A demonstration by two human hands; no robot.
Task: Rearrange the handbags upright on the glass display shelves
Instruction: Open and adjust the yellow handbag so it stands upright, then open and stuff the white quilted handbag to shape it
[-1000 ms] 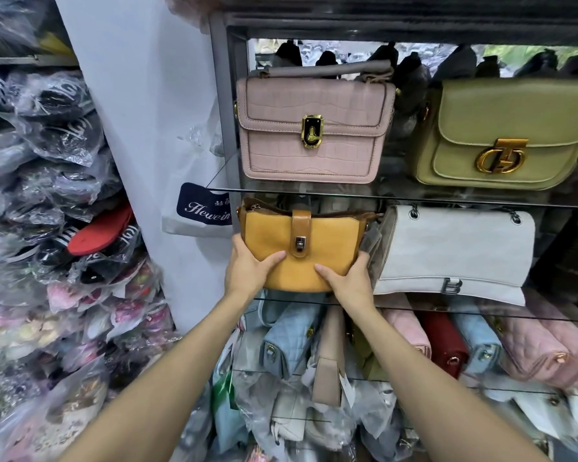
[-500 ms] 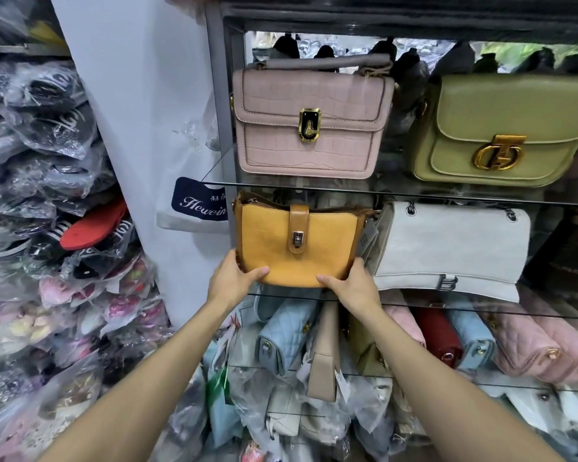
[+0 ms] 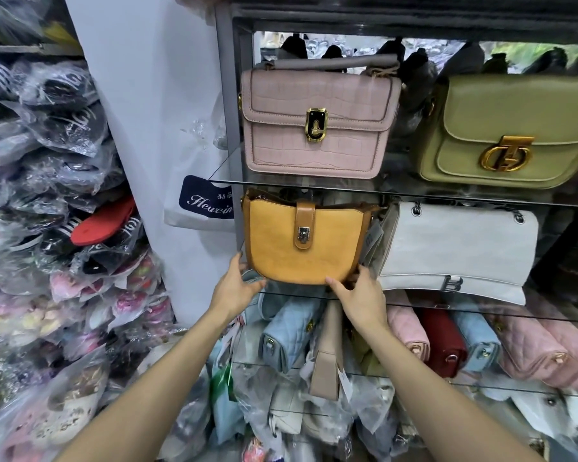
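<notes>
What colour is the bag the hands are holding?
Mustard yellow bag with a brown strap, clearest in the head view.

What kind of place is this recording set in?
Probably a small bag and shoe shop: handbags such as the mustard bag displayed on glass shelves, beside stacked plastic-wrapped footwear.
</notes>
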